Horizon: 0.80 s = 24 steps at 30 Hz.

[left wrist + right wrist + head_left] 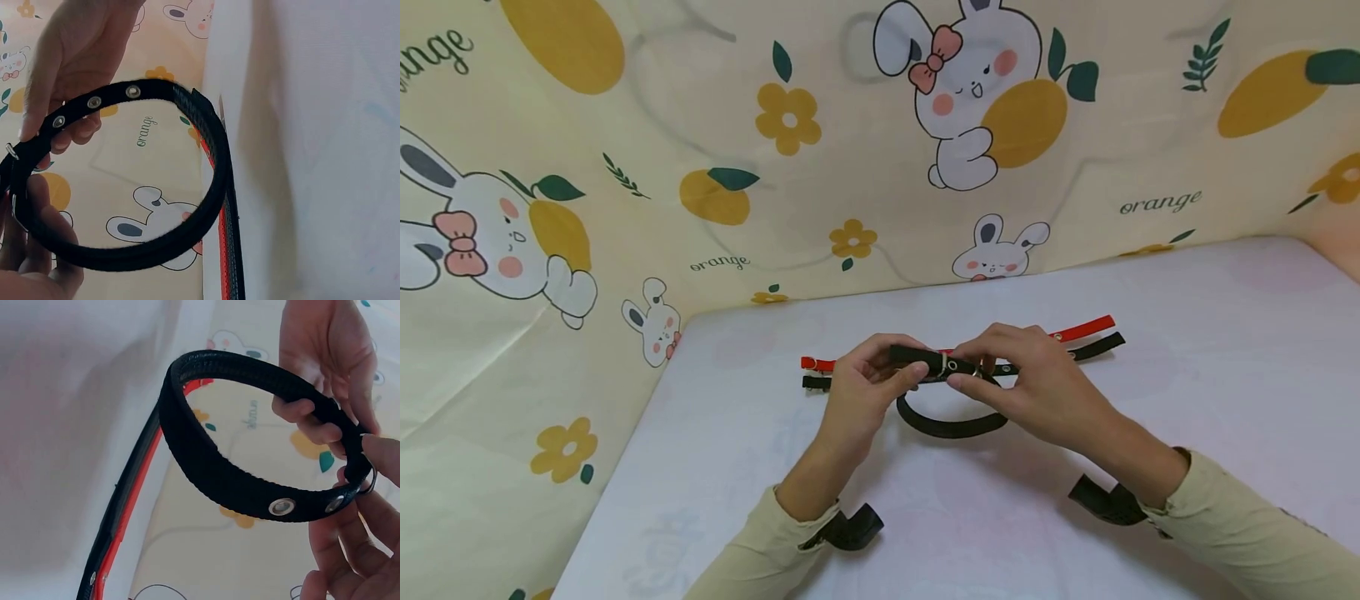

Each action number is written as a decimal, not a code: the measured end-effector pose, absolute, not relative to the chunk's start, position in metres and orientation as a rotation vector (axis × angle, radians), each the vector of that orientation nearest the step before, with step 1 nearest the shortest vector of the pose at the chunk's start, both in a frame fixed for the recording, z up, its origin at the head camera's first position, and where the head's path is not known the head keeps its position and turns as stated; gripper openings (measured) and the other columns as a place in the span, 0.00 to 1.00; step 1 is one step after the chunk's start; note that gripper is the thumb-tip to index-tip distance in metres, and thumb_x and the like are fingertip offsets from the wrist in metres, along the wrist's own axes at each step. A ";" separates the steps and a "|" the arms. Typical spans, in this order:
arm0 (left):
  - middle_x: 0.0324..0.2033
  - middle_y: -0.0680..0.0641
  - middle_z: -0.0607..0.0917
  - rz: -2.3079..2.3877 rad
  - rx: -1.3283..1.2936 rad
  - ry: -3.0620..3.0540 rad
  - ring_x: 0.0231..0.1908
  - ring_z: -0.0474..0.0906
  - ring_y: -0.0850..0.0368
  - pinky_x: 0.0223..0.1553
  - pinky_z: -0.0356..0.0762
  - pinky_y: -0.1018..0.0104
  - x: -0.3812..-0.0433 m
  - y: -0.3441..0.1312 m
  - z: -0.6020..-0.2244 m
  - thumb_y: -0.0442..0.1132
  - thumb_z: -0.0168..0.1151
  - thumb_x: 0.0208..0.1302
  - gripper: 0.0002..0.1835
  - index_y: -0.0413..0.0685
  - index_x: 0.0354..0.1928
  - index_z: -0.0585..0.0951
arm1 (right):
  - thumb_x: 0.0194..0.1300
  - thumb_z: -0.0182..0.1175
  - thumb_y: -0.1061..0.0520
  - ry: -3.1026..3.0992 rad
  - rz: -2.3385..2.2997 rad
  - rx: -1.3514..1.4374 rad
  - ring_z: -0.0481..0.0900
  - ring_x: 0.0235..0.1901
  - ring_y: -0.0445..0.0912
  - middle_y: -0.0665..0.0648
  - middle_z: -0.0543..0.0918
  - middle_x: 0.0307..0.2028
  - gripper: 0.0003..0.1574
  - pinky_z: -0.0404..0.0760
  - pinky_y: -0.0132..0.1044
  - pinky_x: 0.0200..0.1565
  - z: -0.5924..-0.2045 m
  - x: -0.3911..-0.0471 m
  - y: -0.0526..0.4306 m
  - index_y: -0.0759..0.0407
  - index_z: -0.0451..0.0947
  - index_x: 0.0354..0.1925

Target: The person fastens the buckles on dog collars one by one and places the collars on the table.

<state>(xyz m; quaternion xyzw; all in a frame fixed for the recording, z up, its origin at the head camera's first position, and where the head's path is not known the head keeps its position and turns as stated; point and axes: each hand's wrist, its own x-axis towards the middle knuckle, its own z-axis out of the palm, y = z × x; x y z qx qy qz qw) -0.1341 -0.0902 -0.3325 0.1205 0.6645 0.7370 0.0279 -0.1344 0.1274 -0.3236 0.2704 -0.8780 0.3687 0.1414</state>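
A black collar [951, 429], bent into a loop, is held up in front of the body by both hands. My left hand [861, 387] pinches its buckle end between thumb and fingers. On the other side, my right hand [1033, 379] grips the strap close to the buckle, thumb on the front. Metal-ringed holes [94, 102] line one stretch of the strap in the left wrist view. From the right wrist view, a metal ring [373, 481] shows between the fingertips, and the collar's loop [206, 469] hangs free of the hands.
Behind the hands, a red strap [1086, 329] and a black strap [1101, 346] with metal eyelets lie side by side on the white table [970, 533]. A patterned cloth [865, 167] with rabbits and oranges rises at the back and left.
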 end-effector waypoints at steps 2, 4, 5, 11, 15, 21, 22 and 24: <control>0.36 0.55 0.87 2.299 0.377 2.051 0.37 0.81 0.61 0.41 0.81 0.71 -0.135 -0.090 -0.332 0.28 0.66 0.63 0.14 0.32 0.49 0.78 | 0.60 0.71 0.46 -2.544 1.059 0.773 0.74 0.34 0.34 0.35 0.82 0.33 0.11 0.67 0.40 0.45 -0.323 -0.135 0.128 0.38 0.85 0.43; 0.36 0.55 0.87 2.330 0.375 2.042 0.37 0.82 0.62 0.41 0.81 0.71 -0.135 -0.090 -0.332 0.27 0.65 0.63 0.13 0.31 0.49 0.78 | 0.61 0.71 0.46 -2.551 1.049 0.765 0.74 0.34 0.34 0.35 0.82 0.33 0.11 0.67 0.40 0.45 -0.323 -0.135 0.128 0.39 0.85 0.43; 0.35 0.55 0.88 2.346 0.371 2.036 0.37 0.82 0.62 0.41 0.81 0.71 -0.135 -0.090 -0.331 0.26 0.65 0.63 0.13 0.31 0.48 0.78 | 0.61 0.71 0.46 -2.556 1.042 0.760 0.74 0.35 0.34 0.36 0.83 0.34 0.11 0.67 0.40 0.45 -0.323 -0.135 0.128 0.39 0.86 0.43; 0.36 0.55 0.87 2.424 0.307 2.015 0.39 0.84 0.60 0.46 0.82 0.67 -0.135 -0.092 -0.330 0.26 0.64 0.63 0.11 0.34 0.47 0.79 | 0.61 0.71 0.46 -2.566 1.020 0.752 0.75 0.35 0.35 0.36 0.83 0.33 0.11 0.68 0.40 0.45 -0.322 -0.135 0.129 0.40 0.86 0.44; 0.37 0.54 0.87 2.458 0.256 1.975 0.42 0.86 0.58 0.50 0.82 0.65 -0.135 -0.092 -0.328 0.27 0.63 0.65 0.10 0.43 0.46 0.81 | 0.61 0.71 0.47 -2.554 1.023 0.749 0.74 0.35 0.34 0.35 0.82 0.33 0.11 0.67 0.38 0.44 -0.322 -0.134 0.131 0.40 0.86 0.43; 0.38 0.54 0.86 2.437 0.234 1.928 0.41 0.83 0.59 0.48 0.81 0.67 -0.133 -0.091 -0.331 0.32 0.67 0.63 0.12 0.46 0.47 0.80 | 0.61 0.70 0.47 -2.532 1.031 0.758 0.74 0.35 0.33 0.35 0.82 0.33 0.10 0.69 0.38 0.44 -0.321 -0.133 0.130 0.39 0.85 0.43; 0.39 0.53 0.85 2.426 0.237 1.927 0.40 0.82 0.59 0.47 0.81 0.68 -0.133 -0.090 -0.332 0.32 0.68 0.62 0.13 0.44 0.48 0.80 | 0.61 0.70 0.47 -2.532 1.032 0.757 0.74 0.35 0.33 0.35 0.82 0.33 0.10 0.70 0.38 0.44 -0.321 -0.133 0.130 0.39 0.85 0.43; 0.39 0.53 0.85 2.406 0.249 1.936 0.39 0.80 0.58 0.44 0.81 0.69 -0.132 -0.089 -0.333 0.33 0.70 0.61 0.15 0.40 0.49 0.80 | 0.61 0.70 0.47 -2.533 1.036 0.752 0.74 0.35 0.34 0.35 0.82 0.34 0.10 0.70 0.38 0.43 -0.321 -0.132 0.129 0.39 0.85 0.43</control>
